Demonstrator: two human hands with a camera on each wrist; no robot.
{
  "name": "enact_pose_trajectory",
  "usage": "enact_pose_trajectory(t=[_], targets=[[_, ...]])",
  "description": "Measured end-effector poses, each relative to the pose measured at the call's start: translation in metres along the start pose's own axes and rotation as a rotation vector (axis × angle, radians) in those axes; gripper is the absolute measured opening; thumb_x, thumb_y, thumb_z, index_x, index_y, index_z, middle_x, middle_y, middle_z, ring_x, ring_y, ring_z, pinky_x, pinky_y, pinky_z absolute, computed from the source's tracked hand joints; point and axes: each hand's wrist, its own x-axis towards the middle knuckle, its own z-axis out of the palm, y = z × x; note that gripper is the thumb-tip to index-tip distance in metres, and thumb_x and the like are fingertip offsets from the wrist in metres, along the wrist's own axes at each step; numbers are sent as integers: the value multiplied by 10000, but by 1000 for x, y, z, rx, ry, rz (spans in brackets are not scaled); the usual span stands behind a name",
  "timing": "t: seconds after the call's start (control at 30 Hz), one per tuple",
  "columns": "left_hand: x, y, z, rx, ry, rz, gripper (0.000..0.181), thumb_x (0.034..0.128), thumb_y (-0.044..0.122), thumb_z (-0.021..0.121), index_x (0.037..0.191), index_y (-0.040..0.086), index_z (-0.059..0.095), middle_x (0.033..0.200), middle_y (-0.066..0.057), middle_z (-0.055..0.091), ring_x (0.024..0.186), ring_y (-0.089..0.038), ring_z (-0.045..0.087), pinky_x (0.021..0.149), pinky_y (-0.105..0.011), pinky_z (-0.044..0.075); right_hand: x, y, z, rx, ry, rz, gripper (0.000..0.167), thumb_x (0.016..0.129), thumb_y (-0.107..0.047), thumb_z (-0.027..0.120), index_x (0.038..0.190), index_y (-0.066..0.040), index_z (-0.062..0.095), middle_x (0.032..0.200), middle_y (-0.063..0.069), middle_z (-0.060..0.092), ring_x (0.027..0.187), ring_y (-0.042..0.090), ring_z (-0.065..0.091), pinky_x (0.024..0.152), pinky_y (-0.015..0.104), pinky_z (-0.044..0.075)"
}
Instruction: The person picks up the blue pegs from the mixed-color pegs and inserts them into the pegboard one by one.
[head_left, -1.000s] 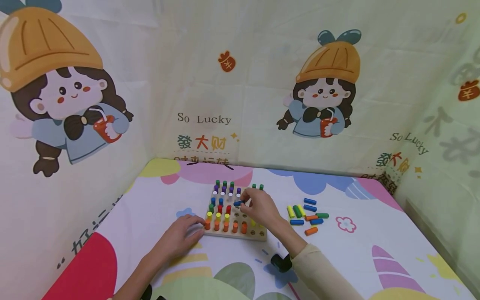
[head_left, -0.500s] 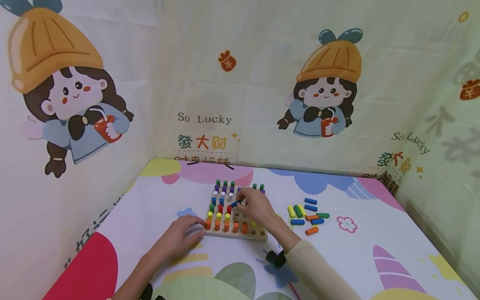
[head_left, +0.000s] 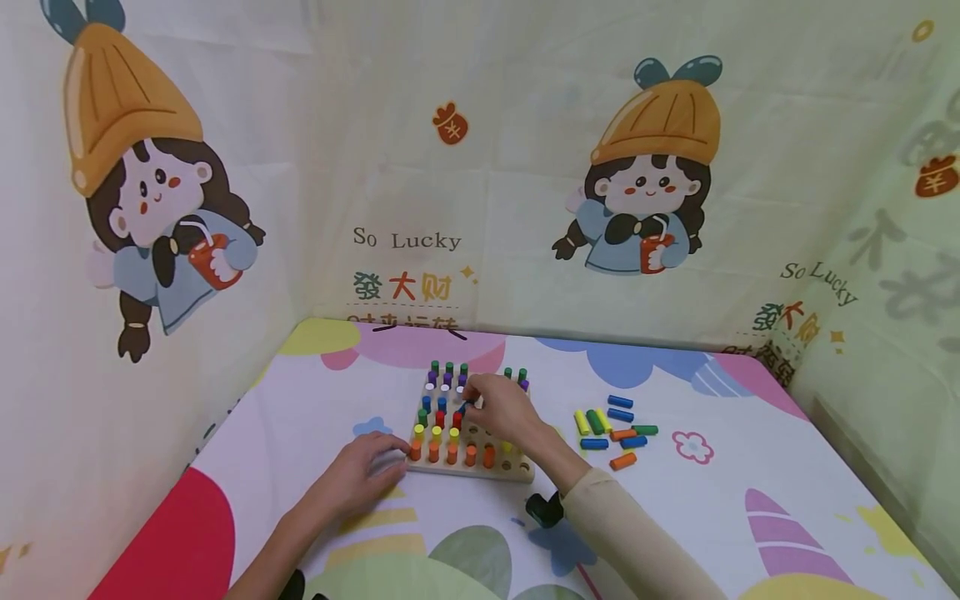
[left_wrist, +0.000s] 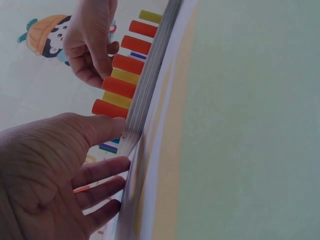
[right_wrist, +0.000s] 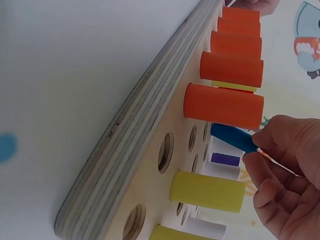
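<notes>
The pegboard (head_left: 472,473) is touched at its eight-o'clock corner by the left hand (head_left: 363,471), fingers spread. Over its middle, a tilted blue peg (right_wrist: 232,137) is pinched by the right hand (head_left: 506,408); insertion seems underway, uprighting above a hole apparently needed next.

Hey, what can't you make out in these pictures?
- Head view: part of the pegboard, behind the right hand.
- Head view: most of the pinched blue peg, behind the fingers.
- Right wrist view: most of the left hand, cut off by the top edge.
- Head view: what the black object is; the right sleeve covers part.
</notes>
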Motion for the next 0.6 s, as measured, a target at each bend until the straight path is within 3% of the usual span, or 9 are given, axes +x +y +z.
enact_pose_trajectory(t=[0.33,0.6], targets=[[1,5,-8,-30,-45,-25,140,983,209,698,1106,278,702,1181,47,661,1194,-253,591,1048,-567,444,8,-5,0,-5,-5,12,85,920,-84,741,1004,-95,731,941,-3,698,836,137,609,806,288,561],[3,7,-15,-14,-51,11,135,984,218,696,1111,266,700,1178,34,663,1184,-265,596,1038,-571,449,14,-8,-4,18,-22,32,99,927,-80,733,1023,-99,738,969,0,710,879,154,635,835,300,571]])
